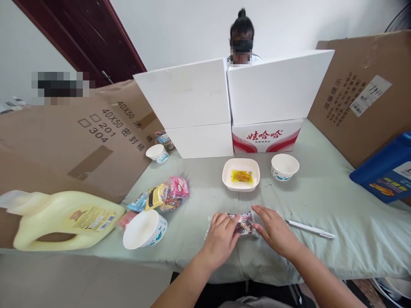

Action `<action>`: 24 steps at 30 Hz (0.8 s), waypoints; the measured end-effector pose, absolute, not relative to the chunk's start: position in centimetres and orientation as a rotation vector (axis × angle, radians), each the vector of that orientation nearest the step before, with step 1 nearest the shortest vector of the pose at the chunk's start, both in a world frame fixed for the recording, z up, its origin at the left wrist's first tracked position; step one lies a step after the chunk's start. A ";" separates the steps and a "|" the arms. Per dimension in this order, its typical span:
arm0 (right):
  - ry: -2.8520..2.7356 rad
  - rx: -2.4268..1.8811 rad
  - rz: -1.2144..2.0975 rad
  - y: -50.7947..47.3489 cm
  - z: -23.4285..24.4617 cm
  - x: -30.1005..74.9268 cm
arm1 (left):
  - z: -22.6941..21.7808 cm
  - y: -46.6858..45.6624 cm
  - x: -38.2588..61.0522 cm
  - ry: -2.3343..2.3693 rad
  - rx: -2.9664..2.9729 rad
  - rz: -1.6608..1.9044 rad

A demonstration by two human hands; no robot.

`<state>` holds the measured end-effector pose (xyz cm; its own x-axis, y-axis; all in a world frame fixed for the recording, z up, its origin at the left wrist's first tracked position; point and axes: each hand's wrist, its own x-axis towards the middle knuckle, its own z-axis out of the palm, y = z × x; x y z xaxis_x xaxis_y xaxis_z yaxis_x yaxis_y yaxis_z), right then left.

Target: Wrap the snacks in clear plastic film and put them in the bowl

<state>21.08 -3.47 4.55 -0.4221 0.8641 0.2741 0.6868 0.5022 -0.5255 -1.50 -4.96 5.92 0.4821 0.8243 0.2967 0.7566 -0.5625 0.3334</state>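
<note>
A snack packet (245, 223) in clear plastic with a dark printed label lies on the cloth before me. My left hand (220, 239) covers its left part, fingers bent over the wrapper and thumb near its lower edge. At the packet's right end rests my right hand (278, 231), its thumb and fingers apart, the fingertips at the wrapper's edge. Beyond the hands stands a white square bowl (227, 182) with a yellow packet (242, 176) inside. A white paper bowl (285, 166) is to its right. Right of my right hand lies a white pen (311, 229).
Leftward are a paper bowl (141, 233), several snack packs (160, 196), a smaller bowl (157, 152) and a pale yellow jug (64, 218) on its side. White panels (199, 98) and cardboard (362, 98) stand around the table. A blue bottle (385, 175) is at right; a person sits behind the panels.
</note>
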 end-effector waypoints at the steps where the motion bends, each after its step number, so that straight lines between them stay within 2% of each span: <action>1: -2.264 -1.290 0.524 -3.8 4.5 21.3 | 5.8 -5.7 -1.4 1.315 2.567 0.558; 4: -2.351 -1.341 0.692 -5.8 4.6 22.2 | 5.4 -8.3 -2.1 1.038 2.488 0.300; 7: -2.506 -1.382 0.747 -7.8 5.0 22.3 | 5.7 -9.6 -2.8 0.895 2.375 0.234; 11: -2.623 -1.576 0.603 -8.1 4.8 20.9 | 7.5 -9.0 -1.9 0.971 2.421 0.599; 13: -2.634 -1.607 0.506 -7.8 4.5 20.1 | 8.3 -8.7 -1.0 0.861 2.473 0.828; 16: -2.601 -1.513 0.398 -7.5 3.9 19.5 | 8.4 -8.7 0.6 0.735 2.545 0.882; 21: -2.432 -1.465 0.443 -7.7 2.6 19.9 | 5.5 -7.2 1.5 1.200 2.683 0.650; 24: -2.399 -1.515 0.345 -7.5 1.2 20.5 | 4.2 -5.2 0.7 1.394 2.694 0.591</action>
